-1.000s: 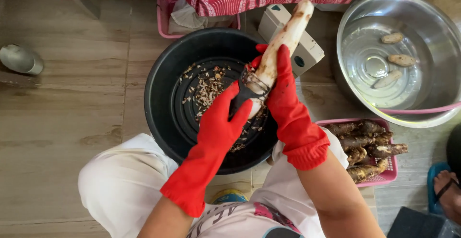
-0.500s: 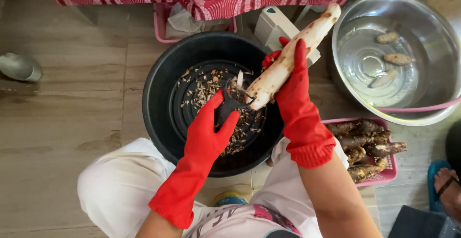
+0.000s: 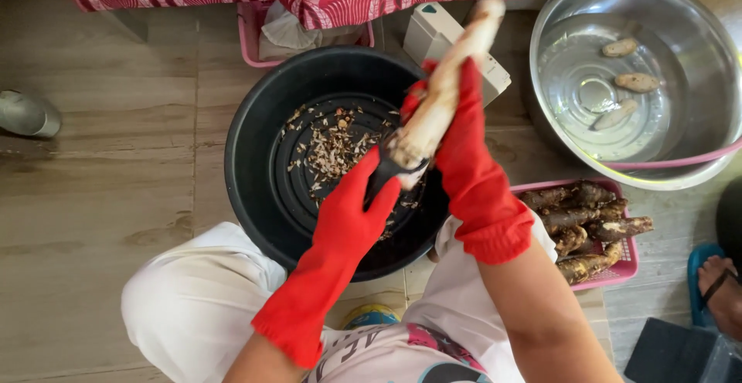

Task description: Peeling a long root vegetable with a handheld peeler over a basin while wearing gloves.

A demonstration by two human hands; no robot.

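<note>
A pale root [image 3: 448, 89] is being gripped by the right hand [image 3: 464, 136] over the black basin [image 3: 255, 159], catching peelings, while a dark peeler [image 3: 384, 173] is being clasped by the left hand [image 3: 352, 213].

Glossy steel bowl [image 3: 699, 120] — matt black basin [image 3: 255, 174]

Under you is a wooden plank floor [image 3: 108, 159]. Directly in front of you on it sits a black round tub [image 3: 255, 174] with brown peelings scattered over its bottom. To the far right stands a steel basin [image 3: 696, 58] holding three pale peeled pieces. Near right, just beside the tub, a pink basket [image 3: 622, 271] holds unpeeled brown roots. Far behind the tub rest a second pink basket [image 3: 251, 43] and a small white box [image 3: 433, 31]. A grey shoe [image 3: 27, 112] lies at the far left.
</note>
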